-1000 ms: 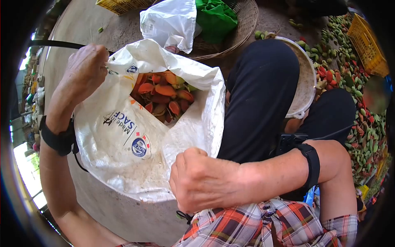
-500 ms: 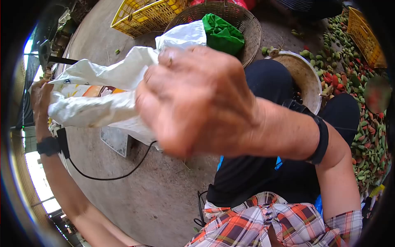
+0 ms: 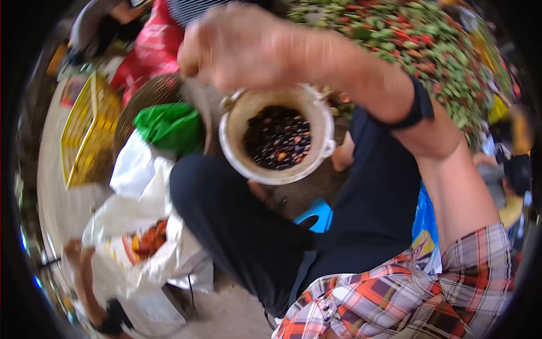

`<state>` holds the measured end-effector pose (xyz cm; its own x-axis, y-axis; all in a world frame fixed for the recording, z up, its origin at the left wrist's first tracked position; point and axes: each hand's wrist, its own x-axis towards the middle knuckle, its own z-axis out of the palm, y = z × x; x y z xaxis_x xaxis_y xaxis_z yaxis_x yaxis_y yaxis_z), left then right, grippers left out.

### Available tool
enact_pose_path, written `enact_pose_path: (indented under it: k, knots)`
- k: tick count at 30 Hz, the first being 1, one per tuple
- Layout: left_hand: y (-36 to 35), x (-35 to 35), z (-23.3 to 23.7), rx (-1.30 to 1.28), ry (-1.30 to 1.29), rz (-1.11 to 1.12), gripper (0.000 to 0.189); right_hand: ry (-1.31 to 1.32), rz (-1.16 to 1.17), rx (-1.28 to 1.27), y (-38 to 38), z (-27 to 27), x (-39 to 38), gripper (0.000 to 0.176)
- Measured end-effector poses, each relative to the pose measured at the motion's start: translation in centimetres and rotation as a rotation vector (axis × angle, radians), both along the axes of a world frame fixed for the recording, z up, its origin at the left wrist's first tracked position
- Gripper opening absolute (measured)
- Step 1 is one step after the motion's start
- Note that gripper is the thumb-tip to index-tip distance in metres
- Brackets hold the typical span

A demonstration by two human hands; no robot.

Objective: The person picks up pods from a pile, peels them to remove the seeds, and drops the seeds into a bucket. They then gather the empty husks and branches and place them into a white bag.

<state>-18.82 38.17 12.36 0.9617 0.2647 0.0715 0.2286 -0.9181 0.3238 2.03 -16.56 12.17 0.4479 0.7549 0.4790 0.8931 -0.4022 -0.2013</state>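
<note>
My right hand (image 3: 226,53) is smeared by motion above the far rim of a white bucket (image 3: 227,140); whether its fingers hold anything cannot be made out. Small dark, shiny seeds (image 3: 278,138) lie in the bucket, which stands between my legs. At the lower left, my left hand (image 3: 73,255) is closed on the edge of a white sack (image 3: 127,217). The sack's mouth gapes, showing a patch of orange, red and white (image 3: 148,243) inside, too blurred to tell print from contents.
A wicker basket (image 3: 125,133) holds green cloth or plastic (image 3: 168,127). Beside it stands a yellow crate (image 3: 84,130). A red sack (image 3: 155,51) lies behind, near another person (image 3: 99,28). Green and red pods (image 3: 418,45) cover the ground at upper right. A blue object (image 3: 319,214) is below the bucket.
My right hand has left the white sack's rim and now is over the bucket. The view has swung right, bringing the bucket to the middle. My left hand stays at the sack.
</note>
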Motion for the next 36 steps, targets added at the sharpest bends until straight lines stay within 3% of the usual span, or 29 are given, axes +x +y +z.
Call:
enact_pose_path:
  k: [1,2,3,4,5,6,8,9,10,11,12,13,14,15,16,20,22,25,26,30,32,35,36]
  knots:
    - [-1.5,0.5,0.7,0.045,-0.070,0.054,0.049,-0.039,-0.084,-0.168,-2.5,1.0,2.9,0.018]
    - [-4.9,1.9,3.1,0.236,0.076,0.094,0.047,-0.188,-0.120,-0.237,-5.1,1.4,5.6,0.017]
    - [-10.6,3.6,4.8,0.242,0.068,0.131,0.045,0.100,-0.303,-0.156,-8.7,3.1,5.0,0.013]
    - [-15.4,5.3,5.6,0.249,0.058,0.173,0.044,0.035,-0.295,-0.182,-11.3,2.6,7.2,0.016]
    - [-16.8,6.6,4.9,0.239,-0.127,0.043,0.040,0.079,-0.301,-0.216,-14.1,2.3,8.4,0.016]
    - [-20.4,8.5,5.4,0.215,-0.139,-0.049,0.037,0.346,-0.427,-0.196,-16.1,2.2,9.0,0.014]
    - [-29.7,12.3,5.9,0.051,-0.118,-0.228,0.031,0.174,-0.131,-0.298,-21.2,-1.6,13.3,0.012]
    - [-33.4,13.9,5.9,0.018,-0.064,-0.299,0.033,0.400,-0.246,-0.289,-23.2,-4.2,14.8,0.012]
    - [-37.2,15.5,4.3,-0.155,-0.194,-0.413,0.032,0.619,-0.358,-0.276,-25.1,-6.8,16.1,0.013]
    - [-41.4,16.9,3.8,-0.329,-0.178,-0.405,0.028,0.940,-0.299,-0.191,-27.0,-9.0,17.7,0.010]
    - [-44.6,18.5,4.4,-0.336,-0.047,-0.481,0.025,0.625,-0.611,-0.389,-25.4,-6.5,11.6,0.011]
    - [-47.2,20.3,3.3,-0.399,-0.066,-0.464,0.025,0.663,-0.539,-0.343,-27.6,-10.6,13.6,0.011]
    - [-49.3,21.9,1.6,-0.478,-0.106,-0.416,0.025,0.567,-0.625,-0.338,-27.7,-11.9,13.1,0.015]
    - [-50.4,23.7,-0.2,-0.541,-0.048,-0.461,0.026,0.477,-0.710,-0.332,-27.6,-13.6,12.6,0.023]
    - [-51.3,25.4,-2.2,-0.605,0.009,-0.502,0.027,0.547,-0.688,-0.315,-28.3,-16.8,13.9,0.023]
    - [-54.0,31.7,-10.3,-0.762,0.314,-0.479,0.025,0.678,-0.683,-0.086,-27.7,-26.9,17.7,0.014]
    - [-54.3,34.8,-14.9,-0.854,0.478,-0.444,0.029,0.714,-0.767,-0.087,-26.8,-31.2,20.4,0.014]
    - [-54.4,37.8,-21.9,-0.873,0.526,-0.411,0.026,0.778,-0.967,-0.196,-25.4,-38.0,24.9,0.015]
    - [-54.5,38.2,-23.7,-0.859,0.471,-0.407,0.023,0.787,-0.984,-0.262,-24.8,-39.2,25.9,0.018]
    - [-52.6,39.1,-30.0,-0.221,0.055,-0.640,0.018,0.614,-1.023,-0.427,-23.0,-43.4,28.0,0.018]
    - [-50.5,39.2,-32.3,-0.184,0.016,-0.669,0.018,0.700,-1.104,-0.503,-22.7,-43.6,28.5,0.017]
    - [-47.5,39.5,-33.4,-0.221,0.292,-0.532,0.023,0.736,-1.162,-0.438,-22.9,-44.1,28.9,0.017]
    - [-47.0,39.4,-33.7,-0.361,0.374,-0.474,0.026,0.756,-1.191,-0.420,-23.0,-44.0,28.9,0.017]
